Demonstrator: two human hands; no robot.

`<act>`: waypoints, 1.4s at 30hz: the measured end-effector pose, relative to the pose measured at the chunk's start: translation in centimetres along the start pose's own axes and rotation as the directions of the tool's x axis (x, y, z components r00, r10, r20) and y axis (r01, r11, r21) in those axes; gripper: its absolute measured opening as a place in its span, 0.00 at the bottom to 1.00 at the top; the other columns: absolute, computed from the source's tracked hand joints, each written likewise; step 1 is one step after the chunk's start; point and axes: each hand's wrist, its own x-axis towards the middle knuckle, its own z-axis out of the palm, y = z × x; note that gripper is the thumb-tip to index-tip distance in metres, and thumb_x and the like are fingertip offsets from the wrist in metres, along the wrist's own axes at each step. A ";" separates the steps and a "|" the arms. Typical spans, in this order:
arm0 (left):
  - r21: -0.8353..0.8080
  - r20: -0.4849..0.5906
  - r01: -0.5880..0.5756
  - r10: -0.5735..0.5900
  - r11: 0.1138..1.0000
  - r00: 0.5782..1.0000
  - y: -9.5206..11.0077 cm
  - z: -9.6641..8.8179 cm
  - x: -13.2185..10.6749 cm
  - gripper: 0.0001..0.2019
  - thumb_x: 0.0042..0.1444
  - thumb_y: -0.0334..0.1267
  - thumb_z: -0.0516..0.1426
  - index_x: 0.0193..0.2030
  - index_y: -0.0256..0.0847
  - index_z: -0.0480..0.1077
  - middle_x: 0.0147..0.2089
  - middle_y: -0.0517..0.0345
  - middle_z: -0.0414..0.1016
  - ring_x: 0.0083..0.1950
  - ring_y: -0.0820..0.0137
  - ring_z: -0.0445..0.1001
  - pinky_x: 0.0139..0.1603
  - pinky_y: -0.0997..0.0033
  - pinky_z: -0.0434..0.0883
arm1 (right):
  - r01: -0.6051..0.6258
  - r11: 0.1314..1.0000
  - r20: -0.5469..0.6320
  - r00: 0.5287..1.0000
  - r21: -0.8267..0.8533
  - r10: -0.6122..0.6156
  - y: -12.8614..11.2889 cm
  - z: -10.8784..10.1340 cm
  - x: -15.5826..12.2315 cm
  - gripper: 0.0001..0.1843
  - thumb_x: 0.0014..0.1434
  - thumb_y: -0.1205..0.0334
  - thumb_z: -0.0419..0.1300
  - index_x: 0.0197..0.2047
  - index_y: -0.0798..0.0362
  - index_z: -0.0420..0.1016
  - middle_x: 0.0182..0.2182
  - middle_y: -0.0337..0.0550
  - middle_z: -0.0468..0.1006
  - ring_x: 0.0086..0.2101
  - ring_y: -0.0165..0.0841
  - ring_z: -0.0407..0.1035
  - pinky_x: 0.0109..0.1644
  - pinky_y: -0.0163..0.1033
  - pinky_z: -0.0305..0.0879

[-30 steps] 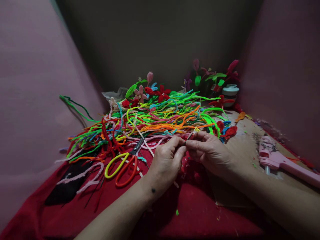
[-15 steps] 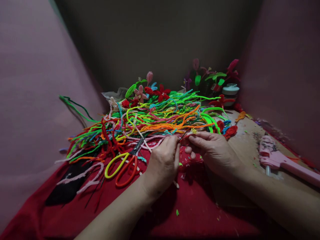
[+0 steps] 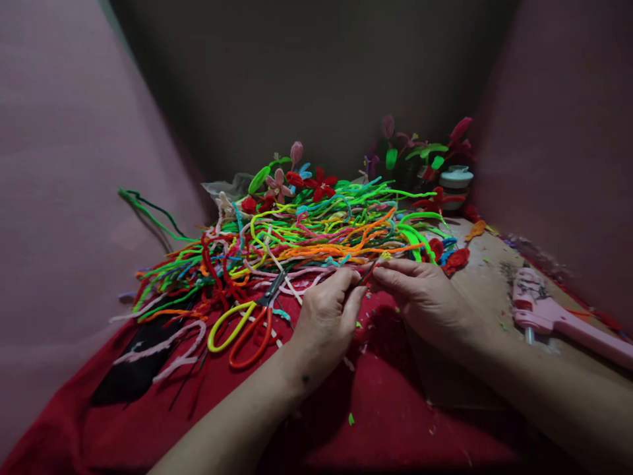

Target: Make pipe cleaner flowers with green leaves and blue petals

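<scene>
The thin dark strip point(image 3: 366, 272) lies in the gap between the two hands, above the red cloth point(image 3: 376, 425) and on the near side of the pile of pipe cleaners point(image 3: 316, 231). Its long axis runs on a slant, from the left fingertips up and away toward the right fingertips. The left hand point(image 3: 357, 284) is nearer to its lower end: thumb and index finger are pinched on it, with the other fingers curled in. The right hand point(image 3: 380, 270) is closed in a fingertip pinch at the upper end, where a small yellow tuft point(image 3: 386, 256) projects just above the index finger. The scissors point(image 3: 267, 299) lie to the left of the left hand, apart from it.

The right fingers cover most of the piece under the tuft (a trace of red shows there), so the join between strip and tuft cannot be confirmed. The strip's lower end is hidden in the left grip. Dim light and small size leave its material uncertain. Both forearms are cut off by the frame.
</scene>
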 end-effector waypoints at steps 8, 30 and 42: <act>-0.108 0.115 0.141 -0.129 0.984 0.985 -0.2 0.1 0.0 0.08 0.58 0.38 0.49 0.31 0.40 0.65 0.24 0.63 0.65 0.25 0.77 0.64 0.27 0.78 0.62 | -0.011 0.994 -0.017 1.000 0.111 0.013 0.0 -0.3 0.2 0.02 0.49 0.65 0.64 0.28 0.53 0.78 0.26 0.38 0.75 0.28 0.26 0.66 0.34 0.32 0.62; 0.147 0.082 -0.048 0.036 0.988 0.996 0.0 0.4 0.0 0.08 0.56 0.40 0.53 0.40 0.39 0.64 0.34 0.56 0.72 0.33 0.72 0.70 0.32 0.74 0.65 | -0.050 0.993 -0.042 0.998 0.109 0.055 0.4 0.2 -0.2 0.04 0.47 0.62 0.65 0.30 0.51 0.77 0.30 0.38 0.77 0.32 0.30 0.69 0.39 0.36 0.63; 0.011 -0.046 0.014 -0.013 1.000 0.999 -1.2 -0.2 0.6 0.08 0.57 0.35 0.51 0.29 0.39 0.67 0.21 0.64 0.65 0.22 0.78 0.63 0.26 0.78 0.62 | 0.068 0.843 0.084 0.996 -0.534 -0.027 -3.8 -0.6 -0.1 0.10 0.50 0.54 0.62 0.25 0.51 0.79 0.26 0.41 0.76 0.31 0.35 0.68 0.38 0.40 0.61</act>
